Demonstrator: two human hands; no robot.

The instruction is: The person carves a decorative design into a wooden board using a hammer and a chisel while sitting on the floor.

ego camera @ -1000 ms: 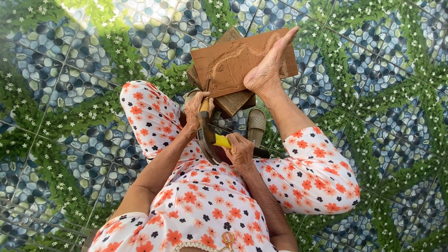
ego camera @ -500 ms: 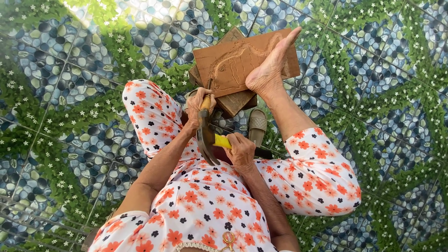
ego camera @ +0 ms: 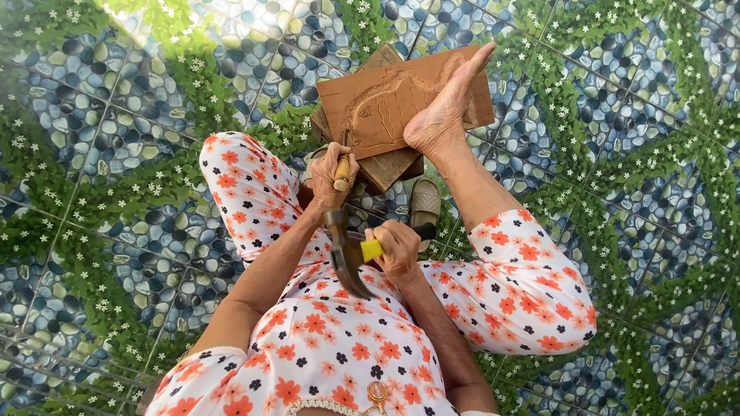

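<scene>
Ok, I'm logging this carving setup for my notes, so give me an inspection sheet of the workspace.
Surface: pebble-patterned tile floor with leaf and flower print.
Job's things: carved wood panel on a wood block, pinned by a bare foot; chisel; hammer with a yellow handle.
Clutter: sandal beside the block.
Grippers: left hand grips the chisel, tip at the panel's edge; right hand holds the hammer, head lowered over the lap.
Cables: nothing seen.
Surroundings: sunlit patch at the top; nothing else seen.
</scene>
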